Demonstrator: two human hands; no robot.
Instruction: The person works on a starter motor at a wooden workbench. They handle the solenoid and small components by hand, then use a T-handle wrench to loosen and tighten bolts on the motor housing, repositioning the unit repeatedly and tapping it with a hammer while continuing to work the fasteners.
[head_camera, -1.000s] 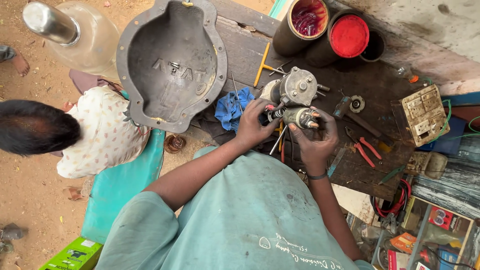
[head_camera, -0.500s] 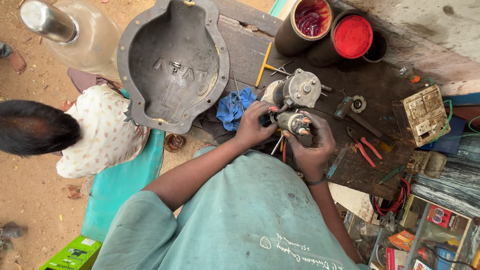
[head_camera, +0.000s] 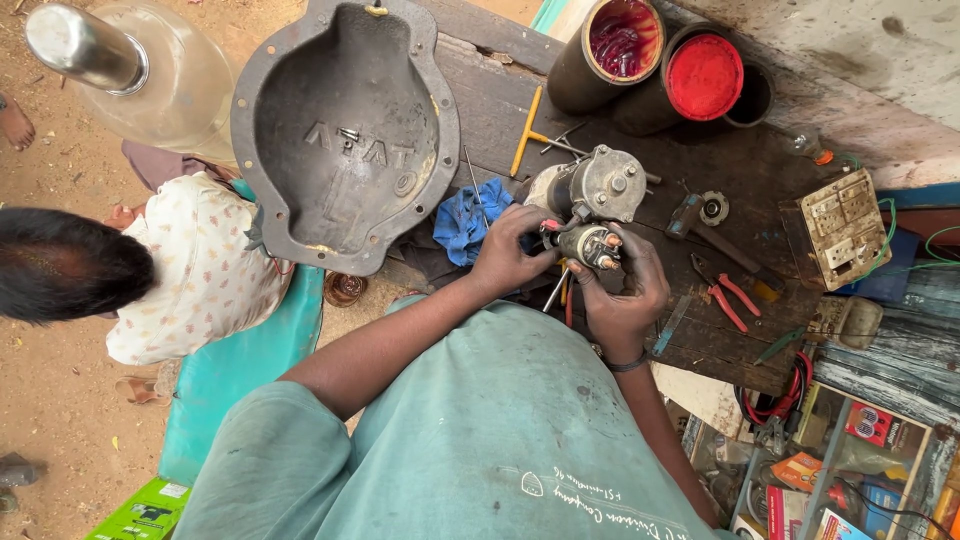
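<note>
Right, near end first: the right hand (head_camera: 622, 290) is wrapped under and around a small cylindrical solenoid (head_camera: 588, 243), terminals up, so it is braced against twisting. The left hand (head_camera: 508, 252) is pinched at its left end, fingertips on a red-tipped terminal or tool bit (head_camera: 549, 226); which of the two cannot be told. Both hands are closed on the part, neither slack.

The solenoid is held just above the dark wooden surface (head_camera: 720, 330), touching or nearly touching the starter motor (head_camera: 592, 186) behind it, presumably kept close because the two mate. A screwdriver (head_camera: 557, 290) lies under the hands, within reach.

A blue rag (head_camera: 462, 218) is bunched just left of the left hand, handy for wiping. Red-handled pliers (head_camera: 733, 300) are parked to the right, beside a ratchet-like tool (head_camera: 705, 215).

Further out, a large grey cast-metal housing cover (head_camera: 345, 130) lies open side up, small fasteners in its bowl, so it serves as a parts tray. A yellow T-handle tool (head_camera: 528, 135) lies behind the motor. At the far edge, cans (head_camera: 610, 50) with red contents are kept out of the work zone. A worn switch box (head_camera: 838, 228) sits far right.

Another person in a patterned shirt (head_camera: 190, 270) sits at left, apart.
</note>
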